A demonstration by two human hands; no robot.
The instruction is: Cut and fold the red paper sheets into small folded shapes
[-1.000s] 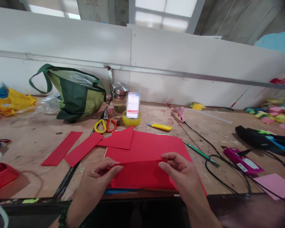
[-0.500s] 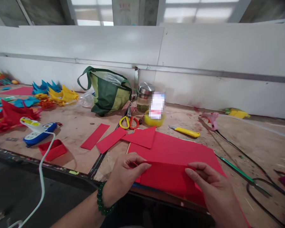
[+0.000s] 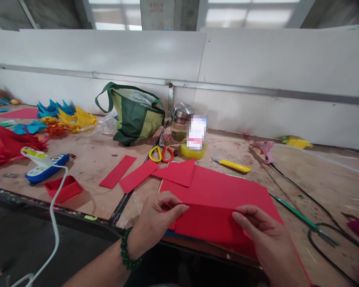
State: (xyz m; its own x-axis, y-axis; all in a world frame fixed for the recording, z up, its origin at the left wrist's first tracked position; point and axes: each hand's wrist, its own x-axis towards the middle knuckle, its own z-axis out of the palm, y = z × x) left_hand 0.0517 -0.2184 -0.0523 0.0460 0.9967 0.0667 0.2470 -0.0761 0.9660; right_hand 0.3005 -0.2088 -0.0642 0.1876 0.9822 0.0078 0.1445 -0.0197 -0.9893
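Note:
A strip of red paper point(image 3: 211, 217) is stretched between my two hands, above a larger stack of red sheets point(image 3: 227, 181). My left hand point(image 3: 160, 217), with a green bead bracelet at the wrist, pinches the strip's left end between thumb and fingers. At the other end my right hand point(image 3: 263, 229) grips it the same way. The strip's lower part blends into the red below, so its exact outline is hard to make out. Loose red pieces point(image 3: 139, 175) lie just beyond my left hand, one with a slanted end overlapping the stack.
Behind the stack are scissors point(image 3: 161, 153), a yellow utility knife point(image 3: 233, 165), a glass jar point(image 3: 181, 121) and a green bag point(image 3: 137, 115). A pink glue gun point(image 3: 266, 149) and green-handled tool point(image 3: 302, 215) lie right. Left are a power strip point(image 3: 46, 169), white cable and red paper box point(image 3: 62, 189).
The view has shifted very slightly, so the table's things sit a little further left. Both hands keep the same hold on the red strip.

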